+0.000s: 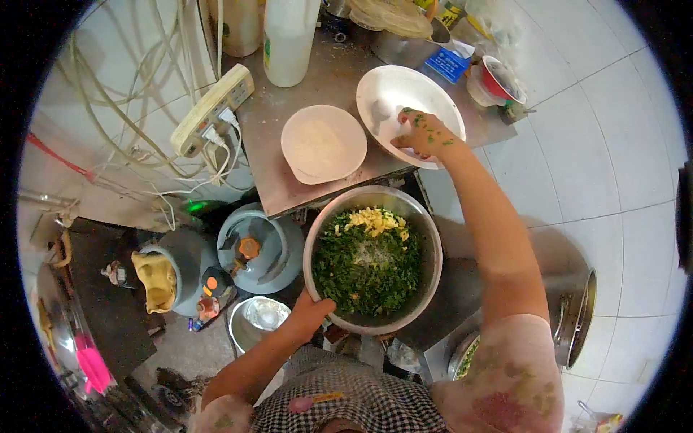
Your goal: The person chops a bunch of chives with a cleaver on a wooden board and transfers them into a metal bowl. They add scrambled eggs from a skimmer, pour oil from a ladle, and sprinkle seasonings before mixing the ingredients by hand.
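A large metal bowl is full of chopped green leaves. A yellow chopped heap and a pale sprinkle lie on top of the leaves. My left hand is closed on the bowl's near-left rim, thumb over the edge. My right hand reaches over the white oval bowl, with green bits stuck to its back. Its fingers are bent and apart, with nothing visible between them. Something white lies in that bowl. Left of it stands a pale pink bowl holding whitish contents.
The metal table carries a white jug, a blue packet and a red-and-white bowl. A power strip with plugged cords hangs on the left. Gas cylinders and a small metal pot stand below.
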Tool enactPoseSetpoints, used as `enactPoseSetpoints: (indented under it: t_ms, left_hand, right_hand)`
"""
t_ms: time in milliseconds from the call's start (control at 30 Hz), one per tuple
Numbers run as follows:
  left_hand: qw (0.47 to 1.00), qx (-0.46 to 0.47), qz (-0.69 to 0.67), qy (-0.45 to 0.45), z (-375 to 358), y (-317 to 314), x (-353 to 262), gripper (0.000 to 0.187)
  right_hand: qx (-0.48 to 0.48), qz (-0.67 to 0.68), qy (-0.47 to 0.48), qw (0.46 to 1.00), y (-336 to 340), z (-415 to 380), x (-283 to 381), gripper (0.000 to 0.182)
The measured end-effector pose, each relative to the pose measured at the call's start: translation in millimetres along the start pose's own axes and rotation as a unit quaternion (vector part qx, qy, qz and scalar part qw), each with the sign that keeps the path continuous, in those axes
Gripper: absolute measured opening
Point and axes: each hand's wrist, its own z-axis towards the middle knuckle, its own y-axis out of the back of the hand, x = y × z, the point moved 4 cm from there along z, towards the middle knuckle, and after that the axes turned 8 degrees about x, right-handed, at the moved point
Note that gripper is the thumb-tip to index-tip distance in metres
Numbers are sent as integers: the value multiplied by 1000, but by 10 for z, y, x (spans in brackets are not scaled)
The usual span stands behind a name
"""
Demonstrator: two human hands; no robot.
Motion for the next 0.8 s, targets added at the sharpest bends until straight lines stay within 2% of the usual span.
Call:
enactPoseSetpoints:
  t_ms: [67,167,267,333,400,500,567,600,667,767,800]
  left_hand:
    - [1000,-2,-10,-4,-4,4,15,51]
    - [1000,1,-13,-8,-50,-52,-44,52]
    - [1000,12,-4,-19,-39,-26,-26,52]
    - [1000,4,3,-17,-37,-20,-20,51]
    - [1000,-19,13,-1,-53,-45,-34,49]
    - [999,14,30,-3,-22,-14,29,49]
    - [996,-28,76,40,-89,-65,-70,49]
    - [992,-49,99,66,-131,-104,-112,49]
    - [992,-38,106,49,-155,-187,-167,44]
    - [997,-15,66,34,-147,-227,-132,41]
    - [999,-5,47,27,-133,-251,-130,41]
  right_hand:
    - [-22,-25,24,999,-84,111,4,46]
    - [-108,-184,152,965,-176,549,-241,44]
    - [-55,88,47,993,-52,249,-123,37]
    - [-21,58,168,984,-74,527,-407,31]
    - [2,84,207,975,-42,487,-459,26]
    - [16,219,152,964,117,274,-449,21]
    - [16,325,119,938,198,-141,-322,20]
    - [14,326,122,937,234,-359,-279,19]
    - [18,332,124,935,235,-748,-215,18]
    - [64,186,134,971,138,-1324,-52,19]
    - [40,104,191,975,117,-1503,6,19]
